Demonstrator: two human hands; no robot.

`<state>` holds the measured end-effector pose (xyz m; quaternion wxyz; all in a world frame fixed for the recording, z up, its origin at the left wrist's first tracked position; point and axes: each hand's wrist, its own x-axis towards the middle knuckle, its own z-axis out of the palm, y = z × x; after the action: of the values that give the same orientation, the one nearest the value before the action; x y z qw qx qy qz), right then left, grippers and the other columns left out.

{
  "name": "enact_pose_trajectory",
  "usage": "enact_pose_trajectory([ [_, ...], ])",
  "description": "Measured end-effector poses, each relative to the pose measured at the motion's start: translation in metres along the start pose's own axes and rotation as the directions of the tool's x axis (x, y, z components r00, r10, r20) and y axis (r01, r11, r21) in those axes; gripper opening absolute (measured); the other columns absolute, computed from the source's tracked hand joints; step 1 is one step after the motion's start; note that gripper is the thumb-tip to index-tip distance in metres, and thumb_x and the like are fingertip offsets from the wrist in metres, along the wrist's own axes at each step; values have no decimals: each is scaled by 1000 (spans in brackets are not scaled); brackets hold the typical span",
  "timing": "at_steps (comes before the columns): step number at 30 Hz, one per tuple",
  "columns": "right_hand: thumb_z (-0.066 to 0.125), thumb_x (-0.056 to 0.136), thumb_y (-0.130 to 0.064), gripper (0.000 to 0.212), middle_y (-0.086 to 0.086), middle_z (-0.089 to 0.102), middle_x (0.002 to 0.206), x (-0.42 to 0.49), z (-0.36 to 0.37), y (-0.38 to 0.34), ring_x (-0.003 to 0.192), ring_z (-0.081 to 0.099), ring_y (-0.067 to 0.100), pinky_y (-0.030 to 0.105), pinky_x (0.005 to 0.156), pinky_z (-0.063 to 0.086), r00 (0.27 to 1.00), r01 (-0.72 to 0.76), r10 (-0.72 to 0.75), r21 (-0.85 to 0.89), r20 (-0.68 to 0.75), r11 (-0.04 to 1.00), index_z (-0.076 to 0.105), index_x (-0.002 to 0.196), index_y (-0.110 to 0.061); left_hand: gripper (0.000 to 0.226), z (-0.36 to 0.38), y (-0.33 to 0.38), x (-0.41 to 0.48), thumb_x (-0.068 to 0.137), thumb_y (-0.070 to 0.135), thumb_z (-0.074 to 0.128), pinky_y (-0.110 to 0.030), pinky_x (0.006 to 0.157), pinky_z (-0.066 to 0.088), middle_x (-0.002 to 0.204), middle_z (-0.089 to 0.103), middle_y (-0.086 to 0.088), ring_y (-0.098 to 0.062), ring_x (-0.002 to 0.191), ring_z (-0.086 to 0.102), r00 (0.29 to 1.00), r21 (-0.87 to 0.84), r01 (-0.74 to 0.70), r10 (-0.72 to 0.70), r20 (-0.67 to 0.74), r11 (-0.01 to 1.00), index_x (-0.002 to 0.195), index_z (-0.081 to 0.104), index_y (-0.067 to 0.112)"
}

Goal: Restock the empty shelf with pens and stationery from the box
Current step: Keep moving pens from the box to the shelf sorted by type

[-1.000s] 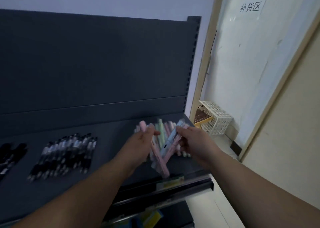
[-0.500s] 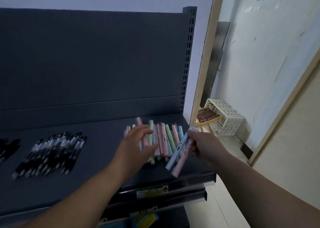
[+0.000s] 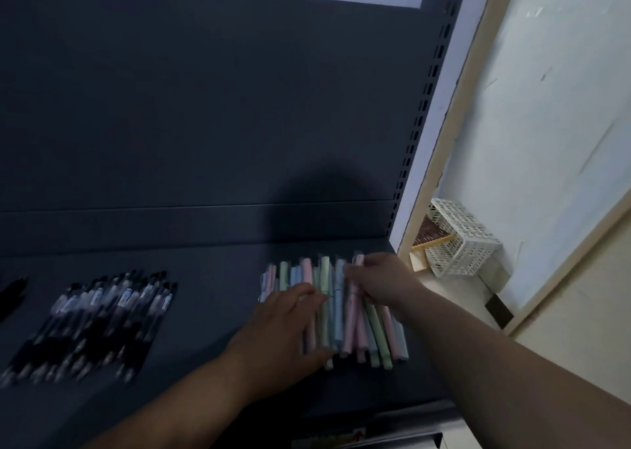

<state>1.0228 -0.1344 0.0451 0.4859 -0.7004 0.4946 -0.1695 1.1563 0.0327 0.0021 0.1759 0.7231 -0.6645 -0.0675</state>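
Black pens (image 3: 92, 325): lying in a loose row on the left of the dark shelf (image 3: 211, 278), well apart from the hands.
Left hand (image 3: 283, 332): pressing flat, fingers spread, on the pastel pens (image 3: 345, 315).
Right hand (image 3: 382, 283): pinching the far ends of a few pastel pens, seemingly squaring the row.
Risk: near ends are sitting close to the shelf's front; a hard push could be sending pens rolling off.
White basket (image 3: 461, 240): sitting on the floor, right.

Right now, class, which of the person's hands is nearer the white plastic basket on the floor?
Right. The right hand rests on the pastel pens' far ends, closest to the basket; the left hand lies farther left.
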Motion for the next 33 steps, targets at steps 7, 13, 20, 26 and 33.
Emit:
enact_pose_trajectory([
  [7, 75, 78, -36, 56, -13, 58, 103, -5, 4, 18, 80, 52, -2, 10, 55, 33, 970, 217, -240, -321, -35, 922, 52, 128, -31, 86, 10, -12, 3, 75, 74, 51, -20, 113, 7, 154, -14, 26, 0, 143, -5, 989, -187, 138, -124, 81, 973, 144, 3, 55],
  [13, 68, 83, -37, 39, -9, 60, 112, -3, 1, 25, 94, 60, 8, 22, 78, 43, 944, 321, -329, -338, 37, 884, 60, 121, -30, 83, 3, -3, 2, 74, 72, 55, -19, 112, 16, 156, -4, 26, 3, 141, 3, 980, -240, 196, -181, 83, 951, 142, 11, 56],
  [20, 64, 88, -39, 33, -12, 57, 108, -2, -25, 26, 78, 53, -6, 15, 68, 38, 876, 483, -456, -325, 160, 813, 59, 120, -32, 65, -7, 34, -36, 80, 65, 51, -9, 104, 18, 144, 19, 30, 9, 132, 20, 848, -349, 428, -504, -164, 833, 139, 27, 51],
  [26, 63, 89, -40, 18, -19, 68, 90, -47, -19, 25, 67, 63, -6, 8, 59, 44, 756, 586, -513, -71, 407, 807, 55, 104, -47, 39, -7, 71, -152, 83, 45, 63, -14, 87, 40, 123, 47, 34, 8, 113, 48, 488, -582, 583, -817, -308, 567, 112, 43, 61],
  [33, 76, 78, -24, 26, -20, 70, 90, -134, 66, 78, 82, 65, -7, 5, 68, 46, 555, 653, -520, 47, 649, 756, 64, 90, -45, 32, 31, 132, -311, 81, 10, 72, -30, 85, 47, 108, 65, -1, -16, 103, 62, -36, -763, 611, -956, -291, 210, 105, 63, 30],
])
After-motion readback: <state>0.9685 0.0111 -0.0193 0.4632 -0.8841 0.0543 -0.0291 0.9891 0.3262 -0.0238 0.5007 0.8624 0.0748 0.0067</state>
